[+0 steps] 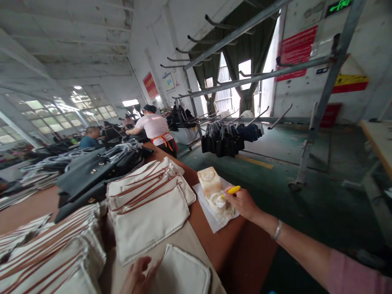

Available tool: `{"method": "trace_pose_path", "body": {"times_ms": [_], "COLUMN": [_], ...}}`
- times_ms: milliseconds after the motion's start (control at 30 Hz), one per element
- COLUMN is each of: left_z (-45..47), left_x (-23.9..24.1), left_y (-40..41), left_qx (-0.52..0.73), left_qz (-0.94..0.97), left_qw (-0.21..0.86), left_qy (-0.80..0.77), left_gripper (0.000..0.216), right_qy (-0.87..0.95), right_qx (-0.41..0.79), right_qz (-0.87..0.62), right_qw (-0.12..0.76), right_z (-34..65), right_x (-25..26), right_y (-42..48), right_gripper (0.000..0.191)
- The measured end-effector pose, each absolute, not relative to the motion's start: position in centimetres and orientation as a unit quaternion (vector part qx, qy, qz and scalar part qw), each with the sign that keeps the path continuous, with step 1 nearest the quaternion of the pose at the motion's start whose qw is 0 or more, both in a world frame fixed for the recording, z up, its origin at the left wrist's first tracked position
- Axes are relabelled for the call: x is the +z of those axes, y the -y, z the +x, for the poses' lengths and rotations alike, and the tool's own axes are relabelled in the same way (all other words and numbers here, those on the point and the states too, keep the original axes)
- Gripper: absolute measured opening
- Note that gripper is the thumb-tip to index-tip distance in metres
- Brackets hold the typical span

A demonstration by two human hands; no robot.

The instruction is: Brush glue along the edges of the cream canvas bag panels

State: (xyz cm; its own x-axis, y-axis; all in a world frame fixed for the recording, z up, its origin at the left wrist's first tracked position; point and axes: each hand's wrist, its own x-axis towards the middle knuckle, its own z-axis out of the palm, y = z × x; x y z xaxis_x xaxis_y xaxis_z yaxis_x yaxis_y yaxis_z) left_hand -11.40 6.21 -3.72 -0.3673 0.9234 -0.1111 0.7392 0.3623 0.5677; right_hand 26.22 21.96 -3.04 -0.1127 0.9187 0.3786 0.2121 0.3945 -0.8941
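The yellow tool [233, 190] is in the right hand [242, 203], just above the white paste [219, 201] of an opened container [210, 181]. The thumb and fingers of this hand are clamped on the tool, which lies aslant, its thick yellow end pointing up and away from the paste; whether its lower end touches the paste, I cannot tell. The right forearm comes from the lower right corner, stretched forward and to the left, with a bracelet [277, 230] at the wrist and a pink sleeve [352, 269] near the elbow. The container stands on a white sheet [214, 223], upon the brown table [208, 245].

The left hand [137, 278] is at the bottom edge, beside a single cream pouch [182, 271]. Its fingers are apart and a little bent, with nothing between them; whether they touch the pouch, I cannot say surely. Behind this pouch lies a stack of cream pouches [153, 220] with brown edging, and farther on, black bags [88, 173].
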Motion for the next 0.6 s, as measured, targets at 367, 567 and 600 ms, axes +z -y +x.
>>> {"method": "trace_pose_path", "body": {"times_ms": [367,567,600], "left_z": [-8.9,-6.8,-6.4], "left_x": [-5.0,-5.4,-5.3], "left_y": [-8.1,-7.5,-7.4], "left_qx": [0.103,0.151,0.161], "left_qz": [0.527,0.527,0.526], "left_qw": [0.226,0.231,0.240], "left_qy": [-0.813,-0.804,-0.800], "left_gripper": [0.035,0.024,0.023], "right_qy": [0.732,0.775,0.771], "right_qx": [0.286,0.255,0.249], "right_qz": [-0.400,-0.345,-0.350], "right_qw": [0.472,0.464,0.469], "right_z": [26.4,27.8,28.0], "right_x": [-3.2,-4.3,-4.3], "right_y": [-21.8,-18.9,-18.7], "right_gripper": [0.019,0.017,0.018]}}
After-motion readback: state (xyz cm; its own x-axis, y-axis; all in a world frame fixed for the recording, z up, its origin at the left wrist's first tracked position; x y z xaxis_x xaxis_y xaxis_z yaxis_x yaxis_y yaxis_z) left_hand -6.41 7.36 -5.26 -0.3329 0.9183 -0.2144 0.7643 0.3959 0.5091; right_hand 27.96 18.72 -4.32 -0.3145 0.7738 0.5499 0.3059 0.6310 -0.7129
